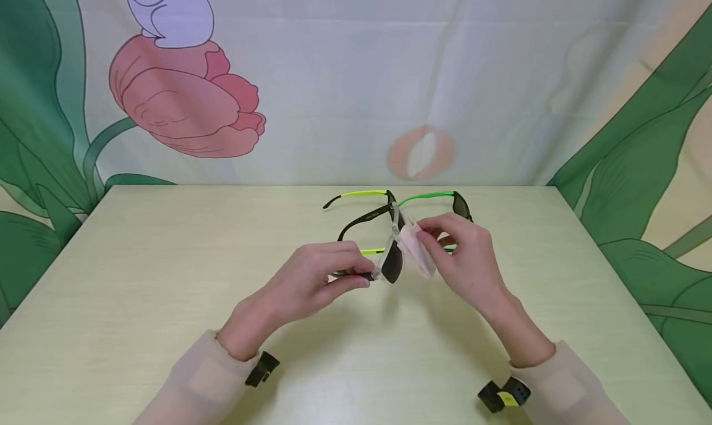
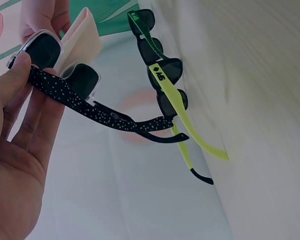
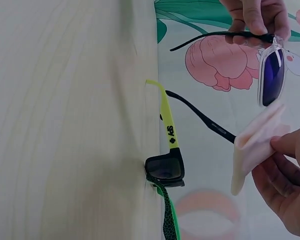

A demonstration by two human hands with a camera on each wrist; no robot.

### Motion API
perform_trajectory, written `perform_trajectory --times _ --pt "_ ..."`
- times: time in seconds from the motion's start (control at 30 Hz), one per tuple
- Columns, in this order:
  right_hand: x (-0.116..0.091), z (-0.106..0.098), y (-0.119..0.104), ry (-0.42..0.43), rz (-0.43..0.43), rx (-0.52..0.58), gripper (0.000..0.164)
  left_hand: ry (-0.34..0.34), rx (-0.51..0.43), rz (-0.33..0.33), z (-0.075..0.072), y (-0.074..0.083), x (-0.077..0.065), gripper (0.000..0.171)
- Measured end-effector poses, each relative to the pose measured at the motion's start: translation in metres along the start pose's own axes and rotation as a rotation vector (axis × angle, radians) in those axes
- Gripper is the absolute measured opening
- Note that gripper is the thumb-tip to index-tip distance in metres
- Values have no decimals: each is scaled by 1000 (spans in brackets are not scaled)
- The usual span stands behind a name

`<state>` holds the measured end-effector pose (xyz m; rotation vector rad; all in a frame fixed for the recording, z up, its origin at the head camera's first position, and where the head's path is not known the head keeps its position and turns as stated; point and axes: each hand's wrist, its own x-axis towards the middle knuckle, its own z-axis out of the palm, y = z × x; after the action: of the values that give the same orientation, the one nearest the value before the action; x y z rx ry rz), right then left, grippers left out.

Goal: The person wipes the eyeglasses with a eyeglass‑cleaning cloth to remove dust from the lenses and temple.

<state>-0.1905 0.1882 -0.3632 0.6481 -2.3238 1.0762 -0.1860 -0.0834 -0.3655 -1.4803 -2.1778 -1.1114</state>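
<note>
A pair of sunglasses with a clear front frame, dark lenses and black temples (image 2: 65, 95) is held up above the table. My left hand (image 1: 311, 277) pinches it near the hinge of one temple; white specks on that temple show in the left wrist view. My right hand (image 1: 467, 258) pinches a pale pink cloth (image 1: 417, 249) between thumb and fingers. The cloth (image 3: 257, 145) lies against the front by the far lens and hides part of it in the right wrist view. Whether the cloth wraps behind that lens cannot be made out.
Behind the held pair, sunglasses with yellow temples (image 1: 364, 193) and sunglasses with green temples (image 1: 428, 195) rest near the back edge of the pale wooden table (image 1: 139, 277). A printed curtain (image 1: 334, 91) hangs behind the table.
</note>
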Motion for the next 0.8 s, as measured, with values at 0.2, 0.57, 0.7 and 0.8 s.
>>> perform_trajectory --times 0.2,0.57,0.7,0.8 --pt "0 3 2 -2 0 44 14 -32 -29 66 2 1 1 18" --pt "1 2 13 9 64 35 12 -59 -18 119 3 4 0 18" --pt "1 0 17 6 103 20 12 -63 -16 130 2 5 0 17" --pt "0 -1 17 1 128 12 13 -65 -20 135 2 6 0 17"
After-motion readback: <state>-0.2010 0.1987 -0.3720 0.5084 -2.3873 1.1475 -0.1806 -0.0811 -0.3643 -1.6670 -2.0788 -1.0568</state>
